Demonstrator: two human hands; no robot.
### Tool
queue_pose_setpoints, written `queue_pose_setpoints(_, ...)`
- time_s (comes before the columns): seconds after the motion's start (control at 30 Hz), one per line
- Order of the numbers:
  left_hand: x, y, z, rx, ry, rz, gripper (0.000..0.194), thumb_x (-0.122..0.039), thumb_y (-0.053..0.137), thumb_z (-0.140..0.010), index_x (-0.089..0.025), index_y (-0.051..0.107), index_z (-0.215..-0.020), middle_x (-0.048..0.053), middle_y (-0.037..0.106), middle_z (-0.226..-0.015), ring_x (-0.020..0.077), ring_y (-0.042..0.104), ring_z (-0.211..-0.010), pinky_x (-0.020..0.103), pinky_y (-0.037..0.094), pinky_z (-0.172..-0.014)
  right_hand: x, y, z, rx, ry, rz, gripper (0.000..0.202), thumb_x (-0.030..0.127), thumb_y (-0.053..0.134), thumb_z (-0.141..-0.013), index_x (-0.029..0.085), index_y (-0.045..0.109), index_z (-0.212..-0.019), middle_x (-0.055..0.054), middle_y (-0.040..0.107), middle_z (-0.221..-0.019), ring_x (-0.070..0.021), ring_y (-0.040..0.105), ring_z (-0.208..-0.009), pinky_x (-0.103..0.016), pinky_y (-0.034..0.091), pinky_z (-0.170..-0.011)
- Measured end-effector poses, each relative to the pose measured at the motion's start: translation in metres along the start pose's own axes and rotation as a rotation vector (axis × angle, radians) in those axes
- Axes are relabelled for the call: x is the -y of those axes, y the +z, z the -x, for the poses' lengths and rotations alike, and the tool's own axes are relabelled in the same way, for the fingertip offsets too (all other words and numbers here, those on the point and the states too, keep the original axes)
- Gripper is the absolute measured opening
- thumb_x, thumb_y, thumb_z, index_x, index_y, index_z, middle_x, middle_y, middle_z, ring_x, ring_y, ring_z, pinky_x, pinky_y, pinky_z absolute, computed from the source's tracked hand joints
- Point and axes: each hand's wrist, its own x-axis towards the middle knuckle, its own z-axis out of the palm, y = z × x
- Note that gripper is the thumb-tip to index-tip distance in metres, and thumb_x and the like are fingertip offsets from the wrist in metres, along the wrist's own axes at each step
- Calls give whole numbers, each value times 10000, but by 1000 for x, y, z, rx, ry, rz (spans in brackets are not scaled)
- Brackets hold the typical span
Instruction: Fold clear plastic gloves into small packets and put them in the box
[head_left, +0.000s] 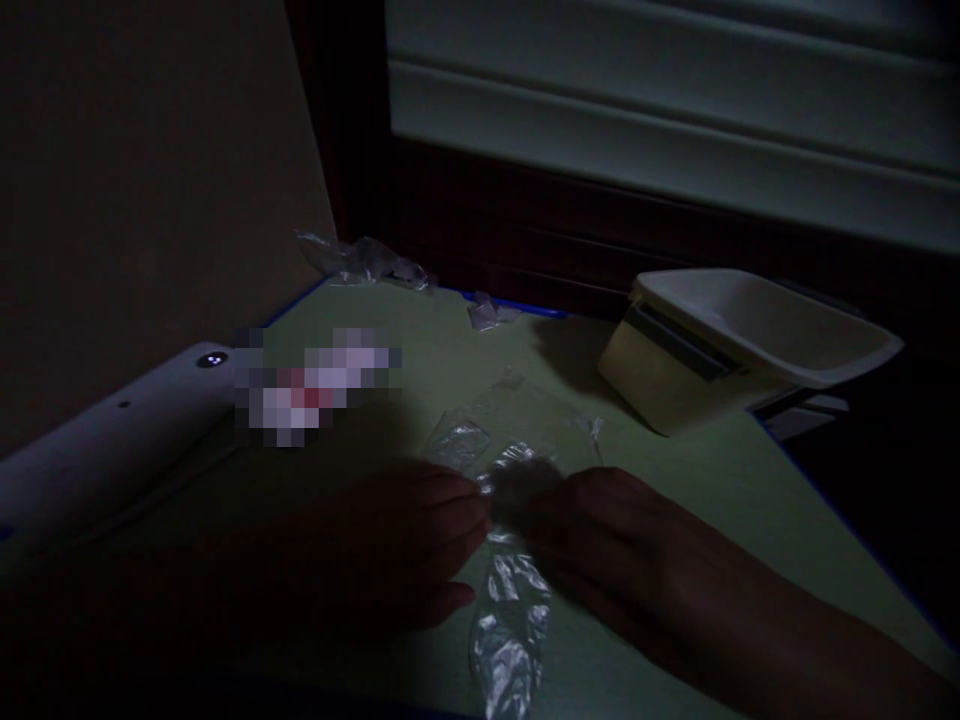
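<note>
A crinkled clear plastic bag (510, 620) lies spread on the pale green tabletop, running from the front edge toward the middle. My left hand (427, 540) rests at its left side, fingers stretched out and thumb apart, the fingertips touching the plastic. From the right, my right hand (600, 540) reaches over the same bag with its fingers extended low against it. Deep shadow blurs those right fingertips, and nothing shows gripped in either hand.
A cream plastic bin (675, 380) stands tilted at the table's right edge. Crumpled clear plastic (375, 263) and a small plastic scrap (491, 312) lie at the back. A long white device (127, 430) and a pixelated patch are on the left. The room is dark.
</note>
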Motion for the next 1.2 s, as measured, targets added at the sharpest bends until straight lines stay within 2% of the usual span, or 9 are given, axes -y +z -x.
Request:
queue_pose_setpoints(0.1,-2,1,-1,53,-17,59,231,-316,556,-864,-119,585,-982,109,656,-1011,223,593,-911,325,489,-787,1,2,7,-5,5,19,226,133,456,-922,161,659,-1020,-83,680,-934,-186,629,-860,-302,529,-745)
queue_pose_setpoints(0.2,-2,2,-1,71,-11,89,209,-320,545,-870,-136,588,-958,101,662,-1013,220,596,-919,322,491,-799,0,10,13,-61,-16,15,247,152,432,-946,155,678,-927,-82,686,-880,-175,631,-832,-294,524,-736)
queue_pose_setpoints(0.3,-2,3,-1,27,11,90,194,-292,516,-895,-129,594,-965,90,667,-993,208,594,-929,314,479,-844,-2,20,15,-130,-70,23,280,171,401,-972,142,679,-950,-83,697,-857,-167,636,-823,-303,517,-770)
queue_pose_setpoints(0.5,-5,7,5,-89,29,44,263,-265,386,-970,-116,586,-1055,72,656,-1035,193,563,-1025,295,430,-922,-1,31,17,-203,-146,100,294,149,390,-975,144,684,-979,-83,716,-967,-162,630,-983,-307,459,-949)
queue_pose_setpoints(0.67,-6,8,8,-118,26,-1,331,-269,304,-1003,-109,590,-1047,57,658,-1051,183,553,-1061,283,408,-952,-2,34,15,-205,-126,85,258,135,408,-960,132,665,-950,-77,701,-826,-177,640,-838,-333,514,-826)
queue_pose_setpoints(0.8,-6,6,6,-121,31,-11,326,-285,315,-1005,-126,599,-1023,34,674,-1009,163,568,-1024,262,430,-923,1,28,11,-180,-5,-69,195,114,440,-921,140,626,-868,-60,664,-765,-177,617,-758,-319,522,-734)
queue_pose_setpoints(0.97,-6,3,4,-32,60,15,281,-288,380,-976,-138,618,-979,41,674,-1027,166,590,-967,276,469,-867,3,17,4,-145,200,-284,162,111,432,-890,173,579,-864,-39,655,-788,-152,619,-740,-271,518,-677)
queue_pose_setpoints(1.1,-7,1,2,-135,50,8,382,-264,282,-1005,-110,629,-967,51,693,-932,158,606,-929,259,477,-830,-1,21,-2,-130,326,-367,163,137,427,-903,182,580,-872,-34,657,-800,-147,627,-726,-262,503,-650)
queue_pose_setpoints(1.2,-7,1,3,-163,58,-5,351,-261,309,-1003,-116,629,-1005,43,702,-917,157,608,-931,257,471,-841,-5,28,-5,-139,358,-345,153,165,429,-910,181,579,-882,-47,666,-822,-164,631,-738,-287,504,-672)
